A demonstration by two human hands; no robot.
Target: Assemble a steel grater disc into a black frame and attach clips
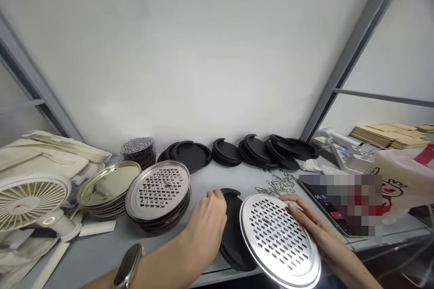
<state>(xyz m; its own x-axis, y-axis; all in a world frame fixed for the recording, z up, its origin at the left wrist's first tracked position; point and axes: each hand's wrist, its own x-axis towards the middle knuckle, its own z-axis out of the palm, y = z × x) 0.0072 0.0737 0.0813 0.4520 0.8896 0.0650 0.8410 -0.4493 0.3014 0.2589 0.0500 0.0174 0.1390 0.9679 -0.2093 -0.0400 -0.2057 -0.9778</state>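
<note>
My right hand [308,221] grips the edge of a round silver metal lid [271,230] with rows of slots, thumb on top, tilted up at the front of the table. My left hand [206,226] is closed, its fingers curled down by the rim of a black round tray [233,235]. What those fingers hold, if anything, is hidden. The black tray lies partly beneath the slotted lid, and its edge has a notch. To the left of my left hand stands a stack of similar slotted metal lids [159,189].
Plain gold-toned discs [108,185] are stacked at left, beside a white fan [30,203]. Black trays [191,156] line the wall. Metal clips [280,183] lie loose behind the lid. At right are a phone [325,203] and a printed plastic bag [403,180].
</note>
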